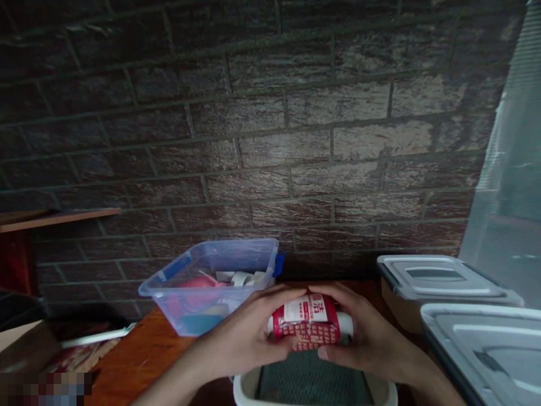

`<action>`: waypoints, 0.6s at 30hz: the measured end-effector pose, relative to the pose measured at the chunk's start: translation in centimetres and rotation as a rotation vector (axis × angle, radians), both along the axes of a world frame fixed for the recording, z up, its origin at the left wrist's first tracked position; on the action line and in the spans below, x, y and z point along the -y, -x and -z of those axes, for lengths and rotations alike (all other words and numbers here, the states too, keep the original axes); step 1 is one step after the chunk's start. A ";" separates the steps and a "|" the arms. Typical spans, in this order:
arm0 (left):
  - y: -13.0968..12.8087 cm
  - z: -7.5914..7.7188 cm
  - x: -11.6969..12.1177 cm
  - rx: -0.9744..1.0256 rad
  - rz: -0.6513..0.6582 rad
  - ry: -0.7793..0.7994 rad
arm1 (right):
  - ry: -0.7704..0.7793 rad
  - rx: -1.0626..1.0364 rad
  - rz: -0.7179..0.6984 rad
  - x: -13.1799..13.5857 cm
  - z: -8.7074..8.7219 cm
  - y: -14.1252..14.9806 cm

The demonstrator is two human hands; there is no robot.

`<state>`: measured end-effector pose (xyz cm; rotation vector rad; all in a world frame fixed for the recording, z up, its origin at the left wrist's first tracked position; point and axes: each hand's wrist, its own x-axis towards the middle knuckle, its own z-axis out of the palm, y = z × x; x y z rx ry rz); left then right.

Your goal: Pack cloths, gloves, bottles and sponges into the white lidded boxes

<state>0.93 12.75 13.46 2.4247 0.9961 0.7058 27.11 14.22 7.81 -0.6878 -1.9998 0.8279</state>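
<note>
Both hands grip a white, rounded item in a red printed wrapper [308, 330], its exact kind not plain, with a pale panel of characters on top. My left hand [264, 321] clasps its left end, thumb along the near side. Around the right end curls my right hand [367, 332], thumb also in front. White shows at both ends of the wrapper. Directly below the item is a cream-coloured bin [243, 389] with a dark, textured surface [313, 378] inside its rim. The bin's lower part lies outside the view.
A clear bluish plastic box [177, 307] with mixed things inside stands at left on the wooden table [139, 361]. Two lidded boxes, a rear one [443, 276] and a nearer one [499, 349], sit at right. Behind rises a brick-patterned wall [262, 141]. A shelf [63, 219] juts in from the left.
</note>
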 end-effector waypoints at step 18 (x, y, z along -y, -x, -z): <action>-0.7 3.9 -1.6 -0.244 0.081 -0.108 | -0.045 0.435 0.134 -0.1 0.8 0.5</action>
